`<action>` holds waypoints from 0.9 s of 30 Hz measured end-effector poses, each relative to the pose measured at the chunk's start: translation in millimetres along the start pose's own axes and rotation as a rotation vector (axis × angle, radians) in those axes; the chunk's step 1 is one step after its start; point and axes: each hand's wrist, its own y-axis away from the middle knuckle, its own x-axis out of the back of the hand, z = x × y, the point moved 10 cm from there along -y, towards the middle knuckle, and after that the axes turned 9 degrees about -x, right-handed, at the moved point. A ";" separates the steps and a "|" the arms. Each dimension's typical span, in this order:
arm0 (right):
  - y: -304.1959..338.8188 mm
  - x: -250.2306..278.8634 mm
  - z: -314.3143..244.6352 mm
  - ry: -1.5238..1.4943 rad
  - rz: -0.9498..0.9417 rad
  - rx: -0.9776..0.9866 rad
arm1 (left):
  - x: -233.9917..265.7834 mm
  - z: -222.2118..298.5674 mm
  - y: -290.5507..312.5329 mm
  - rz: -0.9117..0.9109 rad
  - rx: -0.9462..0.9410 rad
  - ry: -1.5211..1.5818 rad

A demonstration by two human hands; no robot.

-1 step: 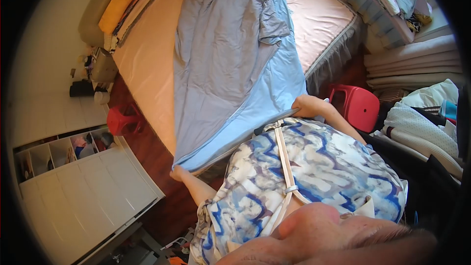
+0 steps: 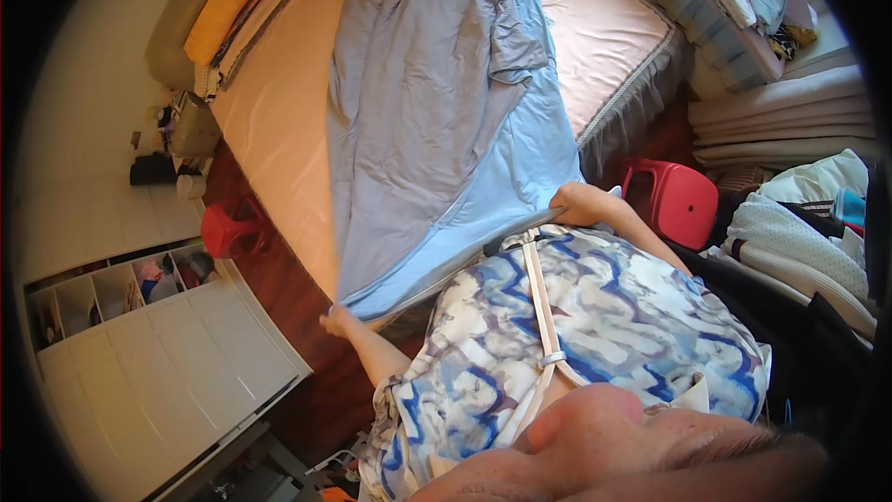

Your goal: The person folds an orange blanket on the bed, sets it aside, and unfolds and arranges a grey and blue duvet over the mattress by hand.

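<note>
A grey-blue duvet (image 2: 413, 102) with a light blue underside (image 2: 502, 163) lies lengthwise over a pink-covered bed (image 2: 265, 130). Its surface is wrinkled, and one part is bunched at the right. The near edge is stretched between my two hands, in front of my body. My left hand (image 2: 339, 322) is closed on the near left corner, its fingertips partly hidden. At the near right corner, my right hand (image 2: 585, 204) grips the edge with curled fingers. Between them the edge hangs slightly off the foot of the bed.
Red plastic stools (image 2: 671, 203) (image 2: 232, 225) stand on both sides. A pale cabinet (image 2: 167, 363) with open compartments is at the left. Folded bedding (image 2: 780, 116) and piled clothes (image 2: 790, 242) fill the right side. An orange folded cloth (image 2: 223, 14) lies at the far left of the bed.
The duvet's near left corner has shifted slightly to the right and up, along with my left hand. My right hand keeps its hold, almost unmoved.
</note>
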 end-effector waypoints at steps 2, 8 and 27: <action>-5.1 -5.5 15.4 -0.035 0.014 -0.099 | -80.0 75.7 18.2 -0.237 -0.234 -0.180; -41.4 -24.6 26.3 -0.307 0.063 -0.147 | -302.0 247.0 162.3 -0.807 -0.884 0.023; -62.5 -55.7 211.8 -0.738 -0.010 -0.497 | -522.6 465.0 396.4 -0.761 -1.522 -0.477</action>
